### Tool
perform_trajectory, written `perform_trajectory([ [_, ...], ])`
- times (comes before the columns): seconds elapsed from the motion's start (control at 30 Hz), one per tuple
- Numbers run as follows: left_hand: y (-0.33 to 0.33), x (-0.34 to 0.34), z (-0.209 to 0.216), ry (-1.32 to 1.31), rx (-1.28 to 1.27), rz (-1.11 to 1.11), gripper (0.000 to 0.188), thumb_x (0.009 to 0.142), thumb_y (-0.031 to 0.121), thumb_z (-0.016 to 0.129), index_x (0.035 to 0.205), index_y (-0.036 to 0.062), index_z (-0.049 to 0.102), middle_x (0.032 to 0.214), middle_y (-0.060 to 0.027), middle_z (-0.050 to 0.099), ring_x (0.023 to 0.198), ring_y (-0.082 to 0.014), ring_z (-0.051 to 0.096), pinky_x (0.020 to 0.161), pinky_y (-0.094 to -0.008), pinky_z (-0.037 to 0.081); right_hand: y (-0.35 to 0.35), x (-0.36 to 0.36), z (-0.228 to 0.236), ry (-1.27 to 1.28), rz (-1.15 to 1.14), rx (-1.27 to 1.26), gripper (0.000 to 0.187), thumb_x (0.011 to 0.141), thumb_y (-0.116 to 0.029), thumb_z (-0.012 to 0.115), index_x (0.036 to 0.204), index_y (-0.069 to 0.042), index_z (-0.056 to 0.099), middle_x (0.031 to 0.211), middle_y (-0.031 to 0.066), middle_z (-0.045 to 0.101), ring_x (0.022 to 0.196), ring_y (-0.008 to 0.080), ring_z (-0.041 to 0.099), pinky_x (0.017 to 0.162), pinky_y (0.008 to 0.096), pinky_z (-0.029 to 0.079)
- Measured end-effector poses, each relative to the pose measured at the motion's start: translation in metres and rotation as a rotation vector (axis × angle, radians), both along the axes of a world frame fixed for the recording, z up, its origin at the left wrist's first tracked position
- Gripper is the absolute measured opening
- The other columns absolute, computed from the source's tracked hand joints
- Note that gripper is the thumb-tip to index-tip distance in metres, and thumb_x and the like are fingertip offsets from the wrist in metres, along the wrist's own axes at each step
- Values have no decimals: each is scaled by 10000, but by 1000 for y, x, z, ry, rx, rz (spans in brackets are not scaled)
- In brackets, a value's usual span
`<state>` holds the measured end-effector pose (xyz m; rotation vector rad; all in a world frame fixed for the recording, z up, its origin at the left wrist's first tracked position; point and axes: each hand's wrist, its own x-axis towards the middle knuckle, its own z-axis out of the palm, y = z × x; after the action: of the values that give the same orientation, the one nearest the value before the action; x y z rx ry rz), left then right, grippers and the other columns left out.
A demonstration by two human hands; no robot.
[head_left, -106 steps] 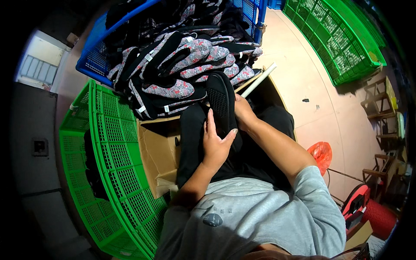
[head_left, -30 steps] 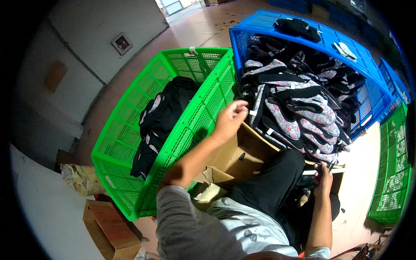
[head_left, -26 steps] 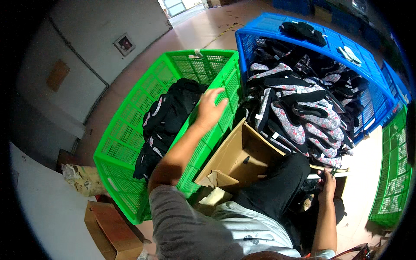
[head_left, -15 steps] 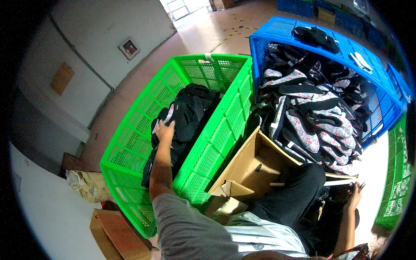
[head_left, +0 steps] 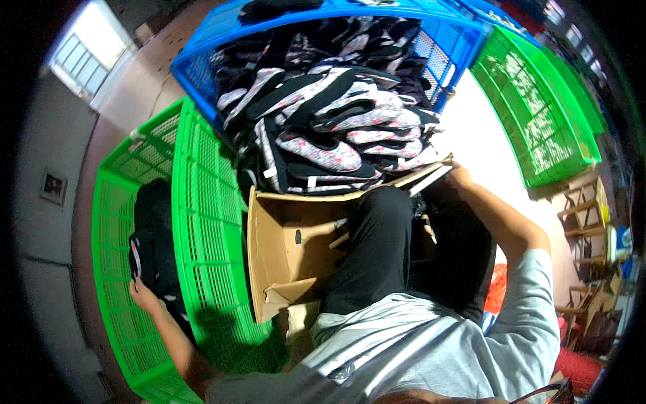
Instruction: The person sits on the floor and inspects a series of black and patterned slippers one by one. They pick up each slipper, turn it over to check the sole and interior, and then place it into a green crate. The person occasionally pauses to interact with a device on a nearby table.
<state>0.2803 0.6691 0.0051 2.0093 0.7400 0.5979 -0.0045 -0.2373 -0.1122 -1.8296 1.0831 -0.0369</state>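
My left hand (head_left: 145, 295) is inside the near-left green basket (head_left: 192, 195), fingers closed on the end of a black cloth shoe (head_left: 136, 252) with a pale strip along its edge. Other black cloth shoes (head_left: 156, 215) lie heaped beside it. At the far right corner of an open cardboard box (head_left: 269, 229), my right hand (head_left: 459, 176) is closed; its fingertips are partly hidden, so what it holds is unclear. Beyond the box, floral cloth shoes (head_left: 330, 153) with black soles and linings spill in a big pile from the blue basket (head_left: 464, 50).
The box stands by my knees, with small dark scraps inside. Another green basket (head_left: 531, 114) stands at the right, with wooden racks (head_left: 582, 215) behind it. A red bag (head_left: 496, 289) lies beside my leg. A wall runs along the left.
My view has turned right, so the baskets appear further left. My left hand has gone from spread over the black shoes to closed on one. My right hand now appears at the box corner.
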Motion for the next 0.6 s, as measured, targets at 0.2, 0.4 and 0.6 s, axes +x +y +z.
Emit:
perform_trajectory([
  [0.2,-149,-31,71,-272,35,-437,371,979,162,545,1312,0,548,1318,-138,576,1194,-228,547,1017,-338,416,3,17,-52,341,215,-380,498,797,-34,415,1230,-125,643,1086,234,672,1026,364,653,907,411,506],
  [0.4,-236,-112,58,-130,73,-657,296,964,76,548,1243,-16,583,1182,-95,637,1099,-197,589,985,-325,444,5,44,-59,749,770,-648,339,654,-190,794,967,-70,739,1023,126,709,960,282,678,857,345,540],
  [0.6,-242,-146,-60,17,-627,-818,267,952,93,592,1201,-3,581,1023,-73,652,895,-143,619,754,-263,505,-22,49,-119,384,93,-160,288,855,-166,497,991,-32,713,991,199,699,932,356,670,789,416,535],
])
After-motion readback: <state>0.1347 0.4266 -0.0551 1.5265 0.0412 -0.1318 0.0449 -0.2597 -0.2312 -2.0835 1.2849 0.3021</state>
